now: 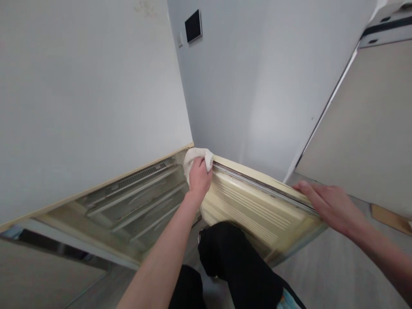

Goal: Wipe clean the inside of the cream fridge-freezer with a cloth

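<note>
My left hand (198, 177) is closed on a white cloth (197, 155) and presses it into the far corner where an opened cream panel (257, 206) with ribbed slats meets the wall. My right hand (325, 205) lies flat on the panel's upper edge at the right, fingers stretched out and holding nothing. Behind the panel, the inside of the unit (135, 197) shows horizontal bars and a vent grille.
White walls (80, 94) rise on the left and behind. A small dark wall plate (193, 25) hangs high up. A beige cabinet or door (363, 128) stands at the right. My knee in black trousers (231, 253) is below the panel, over a grey floor.
</note>
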Demonstrator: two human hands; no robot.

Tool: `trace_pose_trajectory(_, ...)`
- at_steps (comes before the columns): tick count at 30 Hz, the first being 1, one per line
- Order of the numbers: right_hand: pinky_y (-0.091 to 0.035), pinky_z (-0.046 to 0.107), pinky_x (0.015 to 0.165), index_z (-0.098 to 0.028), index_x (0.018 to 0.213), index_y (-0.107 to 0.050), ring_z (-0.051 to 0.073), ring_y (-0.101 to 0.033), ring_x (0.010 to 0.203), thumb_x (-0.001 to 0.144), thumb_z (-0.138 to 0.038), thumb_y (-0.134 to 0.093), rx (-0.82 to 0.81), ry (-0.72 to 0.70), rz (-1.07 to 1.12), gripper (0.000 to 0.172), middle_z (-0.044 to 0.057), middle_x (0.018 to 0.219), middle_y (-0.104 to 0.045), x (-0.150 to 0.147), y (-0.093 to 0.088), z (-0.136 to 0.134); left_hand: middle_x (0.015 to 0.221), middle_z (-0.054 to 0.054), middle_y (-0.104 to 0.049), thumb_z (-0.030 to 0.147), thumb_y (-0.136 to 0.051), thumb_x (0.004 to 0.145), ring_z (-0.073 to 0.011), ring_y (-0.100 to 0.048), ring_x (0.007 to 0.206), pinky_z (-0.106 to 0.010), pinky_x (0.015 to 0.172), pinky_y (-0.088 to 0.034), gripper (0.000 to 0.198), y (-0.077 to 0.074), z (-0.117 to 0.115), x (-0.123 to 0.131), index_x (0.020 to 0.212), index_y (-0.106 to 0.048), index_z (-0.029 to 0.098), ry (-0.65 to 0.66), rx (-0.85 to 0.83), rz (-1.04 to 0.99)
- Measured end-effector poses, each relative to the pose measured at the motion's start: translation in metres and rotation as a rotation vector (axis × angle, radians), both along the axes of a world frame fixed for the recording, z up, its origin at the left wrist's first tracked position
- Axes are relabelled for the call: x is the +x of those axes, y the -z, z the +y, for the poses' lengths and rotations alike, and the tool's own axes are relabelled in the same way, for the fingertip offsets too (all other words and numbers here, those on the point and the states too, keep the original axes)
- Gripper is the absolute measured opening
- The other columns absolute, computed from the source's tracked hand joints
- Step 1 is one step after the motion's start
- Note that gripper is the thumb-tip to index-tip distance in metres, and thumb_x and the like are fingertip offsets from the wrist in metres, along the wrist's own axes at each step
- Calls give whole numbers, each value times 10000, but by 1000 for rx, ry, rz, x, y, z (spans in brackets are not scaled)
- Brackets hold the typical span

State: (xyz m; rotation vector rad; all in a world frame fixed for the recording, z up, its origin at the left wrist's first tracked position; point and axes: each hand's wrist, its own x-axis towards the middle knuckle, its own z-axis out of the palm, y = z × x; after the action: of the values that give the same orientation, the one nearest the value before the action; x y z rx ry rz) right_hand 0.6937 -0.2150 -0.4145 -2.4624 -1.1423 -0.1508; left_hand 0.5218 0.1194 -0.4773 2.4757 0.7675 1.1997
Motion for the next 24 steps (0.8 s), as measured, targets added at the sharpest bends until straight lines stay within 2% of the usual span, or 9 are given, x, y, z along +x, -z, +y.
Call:
trace_pose_trajectory(2,-570,430,816,-271,837,-822,343,-767,920,995,-742,-199,-37,23,47,797,107,947,-808,3,-3,2,1179,-148,-692,174,-568,936,-280,-630,1132,-403,1023,-520,205,-2,-20,4,1085,-707,150,79,61,55)
trace_pose_trajectory(6,-542,441,968,-241,925,-849,346,-750,1038,989,-756,-187,8,56,97,841,119,1010,-808,22,-7,9,1098,-111,-694,154,-637,879,-274,-629,1060,-392,940,-535,154,-9,-75,22,1017,-700,182,233,234,143)
trace_pose_trajectory(10,-526,392,967,-215,934,-846,305,-745,1009,1016,-730,-189,30,41,171,838,108,990,-809,46,-9,18,1110,-104,-693,206,-650,910,-266,-606,1072,-385,946,-531,177,-17,-134,48,1079,-685,165,435,403,149)
trace_pose_trajectory(14,-509,337,925,-173,953,-836,264,-727,991,1035,-708,-186,52,16,243,846,107,984,-803,62,-12,23,1123,-89,-698,239,-653,929,-264,-596,1082,-386,971,-525,222,-22,-189,84,1123,-688,138,598,417,102)
trace_pose_trajectory(17,-498,301,925,-151,990,-834,248,-711,1010,1039,-724,-176,77,-10,301,874,113,1003,-799,72,-15,26,1119,-105,-700,256,-641,942,-267,-608,1069,-394,948,-536,187,-24,-219,109,1066,-705,132,639,411,88)
trace_pose_trajectory(20,-489,309,949,-139,998,-833,255,-708,1025,1061,-686,-158,-2,-2,301,870,123,1023,-797,79,-18,30,1137,-121,-710,247,-647,941,-272,-622,1087,-392,941,-548,179,-23,-224,119,1059,-721,133,617,441,105)
trace_pose_trajectory(22,-487,323,950,-137,984,-832,267,-709,1040,1074,-654,-158,-77,-10,262,854,129,1031,-795,82,-18,33,1157,-116,-721,219,-651,936,-265,-630,1095,-381,959,-556,207,-20,-207,115,1108,-727,132,592,471,116)
trace_pose_trajectory(24,-481,326,961,-148,982,-832,272,-706,1070,1080,-640,-163,-117,-39,228,837,130,1062,-794,85,-17,35,1209,-120,-722,166,-648,920,-263,-631,1122,-379,998,-557,287,-15,-174,102,1197,-711,127,529,463,117)
